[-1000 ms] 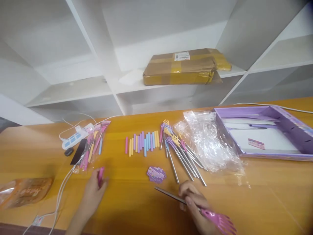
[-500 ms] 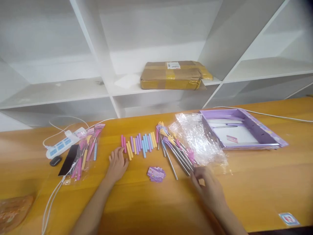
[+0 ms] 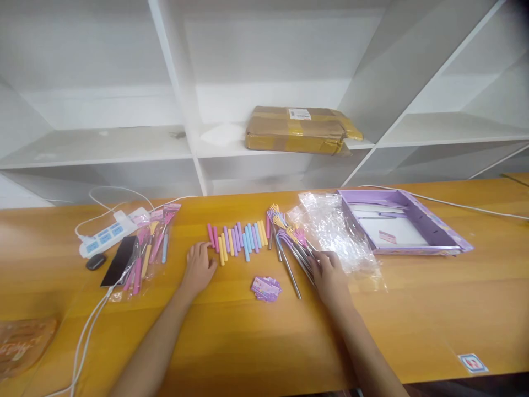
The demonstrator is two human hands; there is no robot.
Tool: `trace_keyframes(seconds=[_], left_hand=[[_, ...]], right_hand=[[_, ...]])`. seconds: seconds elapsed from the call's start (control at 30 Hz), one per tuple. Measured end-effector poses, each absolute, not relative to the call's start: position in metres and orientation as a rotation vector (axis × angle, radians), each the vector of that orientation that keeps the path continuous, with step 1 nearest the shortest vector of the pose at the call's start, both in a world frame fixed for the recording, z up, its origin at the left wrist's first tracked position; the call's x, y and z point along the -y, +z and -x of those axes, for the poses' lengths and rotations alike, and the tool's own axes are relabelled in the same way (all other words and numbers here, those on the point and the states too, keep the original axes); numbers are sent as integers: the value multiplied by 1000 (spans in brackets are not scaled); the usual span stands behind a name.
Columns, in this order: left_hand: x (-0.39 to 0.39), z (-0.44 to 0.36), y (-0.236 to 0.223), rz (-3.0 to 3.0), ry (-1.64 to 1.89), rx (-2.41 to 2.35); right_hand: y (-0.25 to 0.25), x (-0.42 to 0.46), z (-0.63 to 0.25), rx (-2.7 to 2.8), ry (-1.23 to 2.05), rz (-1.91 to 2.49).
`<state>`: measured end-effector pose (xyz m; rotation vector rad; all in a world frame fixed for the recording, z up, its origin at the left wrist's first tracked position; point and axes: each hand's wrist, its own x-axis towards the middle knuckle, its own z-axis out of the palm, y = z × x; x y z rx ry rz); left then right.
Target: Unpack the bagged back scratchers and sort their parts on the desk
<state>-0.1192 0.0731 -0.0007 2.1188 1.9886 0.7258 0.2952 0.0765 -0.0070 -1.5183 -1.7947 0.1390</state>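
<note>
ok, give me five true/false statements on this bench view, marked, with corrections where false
1. The purple box lies right of the clear plastic bags. True.
2. The right hand is inside the purple box. False: it is at the metal rods; whether it grips them is unclear.
3. The left hand is at the pink end of the row of coloured tubes. True.
4. The cardboard parcel lies on the table. False: it lies on a white shelf.
5. The small cards lie nearer the camera than the tubes. True.
</note>
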Motion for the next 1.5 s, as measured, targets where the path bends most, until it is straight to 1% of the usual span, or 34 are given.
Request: trace_keyframes(seconds=[0.17, 0.27, 0.37, 0.63, 0.8, 0.9, 1.03, 1.13, 1.27, 1.4, 1.5], left_hand=[[-81, 125, -2, -2054, 812, -1942], [-79, 126, -3, -2020, 840, -1934], [-77, 127, -4, -2004, 855, -1929], [-77, 127, -4, -1986, 927, -1973], [-71, 157, 19, -1970, 924, -2218], [-63, 192, 38, -1844, 866, -2523], [-54, 230, 49, -1655, 644, -2798], [-52, 243, 52, -1629, 447, -2822], [-53, 246, 56, -1654, 271, -2799], [-55, 240, 62, -1681, 172, -2784], [-55, 235, 72, -1647, 181, -2815]], right_hand=[[-5, -78, -297, 1831, 92, 1628], [-7, -78, -296, 1873, -43, 1719], [-11, -79, -293, 1906, -137, 1699], [-16, -83, -292, 1856, -153, 1571], [-4, -72, -296, 1845, -95, 1566], [3, -54, -303, 1833, -114, 1550], [0, -23, -316, 1795, -113, 1530], [-11, -3, -326, 1762, -153, 1541], [-23, 10, -335, 1728, -233, 1529], [-23, 9, -330, 1742, -205, 1459], [-19, 6, -322, 1742, -153, 1415]])
